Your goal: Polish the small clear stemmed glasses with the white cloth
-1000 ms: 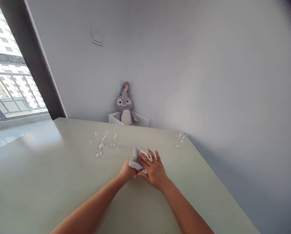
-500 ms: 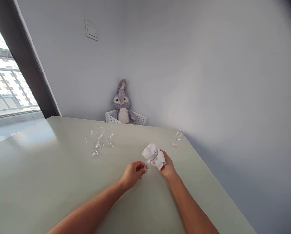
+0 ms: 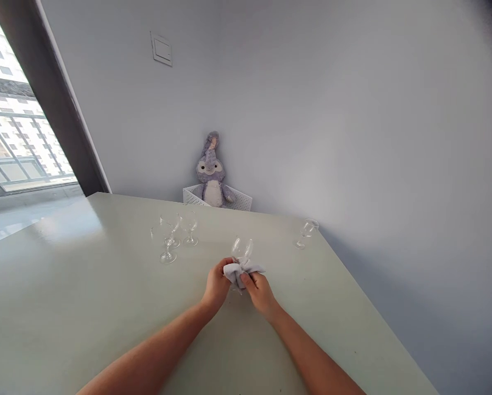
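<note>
The held glass (image 3: 242,249) could twist out of line or crack at its thin stem if the two hands turned against each other, since the left hand (image 3: 216,285) has its fingers closed on it near the stem while the right hand (image 3: 263,296) has its fingers clamped on the cloth (image 3: 234,273) wrapped there; the cloth hides the exact contact. Slick glass might also slip through the cloth and knock on the bench (image 3: 106,296). A wide sweep leftward could tip the three glasses (image 3: 168,258) (image 3: 172,241) (image 3: 190,241) standing close together; the lone glass (image 3: 307,229) stands near the bench's edge, so a bump could send it over. Counted: five glasses, one cloth, two hands, one plush toy (image 3: 213,193), one white basket (image 3: 243,203)
</note>
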Motion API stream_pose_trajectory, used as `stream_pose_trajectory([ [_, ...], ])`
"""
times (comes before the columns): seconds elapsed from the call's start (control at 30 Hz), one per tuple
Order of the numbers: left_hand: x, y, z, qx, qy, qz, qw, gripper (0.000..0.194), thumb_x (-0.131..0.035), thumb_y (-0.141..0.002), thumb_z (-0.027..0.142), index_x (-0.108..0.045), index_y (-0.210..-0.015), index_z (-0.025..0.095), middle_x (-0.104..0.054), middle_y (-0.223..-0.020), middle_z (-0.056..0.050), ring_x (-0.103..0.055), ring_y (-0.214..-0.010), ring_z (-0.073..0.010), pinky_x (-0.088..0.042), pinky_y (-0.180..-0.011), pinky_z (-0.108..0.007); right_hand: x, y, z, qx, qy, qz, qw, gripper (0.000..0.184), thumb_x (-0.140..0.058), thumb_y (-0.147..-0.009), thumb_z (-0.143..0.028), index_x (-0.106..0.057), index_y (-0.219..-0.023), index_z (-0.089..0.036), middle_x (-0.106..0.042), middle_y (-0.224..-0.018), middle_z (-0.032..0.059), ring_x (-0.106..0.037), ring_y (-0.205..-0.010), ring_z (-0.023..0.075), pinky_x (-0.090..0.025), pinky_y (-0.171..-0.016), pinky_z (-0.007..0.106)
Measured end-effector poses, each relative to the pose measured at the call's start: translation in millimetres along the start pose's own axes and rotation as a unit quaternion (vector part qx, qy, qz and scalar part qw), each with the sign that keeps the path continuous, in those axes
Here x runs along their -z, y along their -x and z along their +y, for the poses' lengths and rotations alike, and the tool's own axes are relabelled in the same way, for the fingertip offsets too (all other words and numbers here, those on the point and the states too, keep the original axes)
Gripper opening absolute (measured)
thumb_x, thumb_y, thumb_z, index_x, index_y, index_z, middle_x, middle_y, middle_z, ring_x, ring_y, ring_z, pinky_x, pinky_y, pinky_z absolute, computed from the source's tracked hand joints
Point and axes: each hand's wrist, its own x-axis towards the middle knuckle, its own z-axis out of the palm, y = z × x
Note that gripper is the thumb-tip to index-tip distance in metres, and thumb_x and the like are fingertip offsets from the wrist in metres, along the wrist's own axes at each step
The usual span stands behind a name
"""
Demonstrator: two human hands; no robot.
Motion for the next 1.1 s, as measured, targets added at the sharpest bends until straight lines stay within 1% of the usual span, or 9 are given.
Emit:
stream_pose_trajectory([
  [0.2,14.7,-17,2,-0.007,0.074,0.079,0.994,0.039,-0.056,-0.073,0.039,-0.055,-0.105,0.018,-0.054,-0.072,0.001,-0.049,-0.063,-0.0099,-0.039,-0.058,-0.02,14,2,-7,0.018,0.105,0.035,0.994,0.032,-0.051,-0.077,-0.047,-0.055,-0.062,-0.018,-0.047,-0.054,-0.0006,-0.044,-0.055,0.0136,-0.036,-0.054,0.024],
  [0.33,11.1,-14,3,-0.032,0.145,0.081,0.986,0.033,-0.058,-0.073,0.037,-0.053,-0.101,0.02,-0.057,-0.082,-0.001,-0.053,-0.073,-0.0112,-0.043,-0.065,-0.021,11,1,-11,-0.081,-0.097,0.008,0.992,0.04,-0.05,-0.076,-0.054,-0.054,-0.063,-0.017,-0.044,-0.053,-0.0024,-0.043,-0.051,0.0114,-0.037,-0.05,0.023],
  [0.43,-0.5,-3,-2,-0.031,0.153,0.016,0.988,0.027,-0.059,-0.072,0.033,-0.051,-0.094,0.019,-0.06,-0.083,-0.001,-0.056,-0.074,-0.012,-0.045,-0.069,-0.024,-3,3,-14,-0.16,-0.28,-0.029,0.946,0.033,-0.06,-0.07,-0.05,-0.057,-0.083,-0.02,-0.053,-0.066,-0.0014,-0.048,-0.058,0.0119,-0.041,-0.051,0.023],
  [0.5,-6.3,5,-4,-0.044,0.135,-0.017,0.99,0.023,-0.06,-0.072,0.03,-0.052,-0.091,0.019,-0.06,-0.081,-0.001,-0.057,-0.076,-0.0129,-0.046,-0.071,-0.025,-12,4,-12,-0.192,-0.334,-0.003,0.923,0.035,-0.07,-0.062,-0.042,-0.057,-0.086,-0.02,-0.055,-0.066,-0.002,-0.049,-0.057,0.0114,-0.04,-0.05,0.022],
  [0.6,-8.2,11,-4,-0.08,0.095,-0.033,0.992,0.018,-0.058,-0.073,0.026,-0.053,-0.089,0.019,-0.06,-0.081,-0.001,-0.057,-0.078,-0.0131,-0.046,-0.073,-0.024,-16,3,-6,-0.202,-0.342,0.028,0.917,0.036,-0.075,-0.054,-0.037,-0.057,-0.078,-0.017,-0.054,-0.059,-0.0028,-0.047,-0.052,0.0104,-0.037,-0.047,0.021],
  [0.73,-4.2,9,-4,-0.085,0.068,-0.019,0.994,0.018,-0.058,-0.073,0.027,-0.053,-0.089,0.018,-0.061,-0.083,-0.002,-0.058,-0.074,-0.0132,-0.047,-0.067,-0.024,-9,0,-4,-0.163,-0.246,0.001,0.955,0.034,-0.07,-0.059,-0.043,-0.055,-0.073,-0.015,-0.054,-0.056,-0.0009,-0.049,-0.05,0.0125,-0.037,-0.048,0.024],
  [0.87,5.2,-4,-5,-0.121,0.091,0.039,0.988,0.02,-0.059,-0.073,0.026,-0.052,-0.09,0.018,-0.061,-0.087,-0.003,-0.058,-0.084,-0.0145,-0.046,-0.077,-0.027,7,3,-10,-0.092,0.042,-0.047,0.994,0.035,-0.062,-0.067,-0.051,-0.058,-0.074,-0.017,-0.058,-0.064,0.0022,-0.053,-0.06,0.0172,-0.04,-0.055,0.027],
  [0.97,14.1,-14,-3,-0.146,0.09,0.086,0.981,0.021,-0.059,-0.073,0.028,-0.051,-0.089,0.017,-0.06,-0.089,-0.004,-0.058,-0.089,-0.0163,-0.046,-0.078,-0.029,19,6,-17,0.005,0.267,-0.045,0.963,0.037,-0.058,-0.071,-0.054,-0.065,-0.082,-0.019,-0.061,-0.089,0.0079,-0.053,-0.082,0.024,-0.041,-0.066,0.032],
  [1.1,16.2,-13,1,-0.144,-0.01,0.088,0.986,0.02,-0.057,-0.074,0.029,-0.053,-0.089,0.018,-0.06,-0.087,-0.004,-0.058,-0.088,-0.0178,-0.045,-0.079,-0.032,24,2,-29,0.08,0.337,0.092,0.934,0.037,-0.053,-0.077,-0.048,-0.063,-0.101,-0.021,-0.055,-0.104,0.0095,-0.048,-0.094,0.0249,-0.039,-0.079,0.037],
])
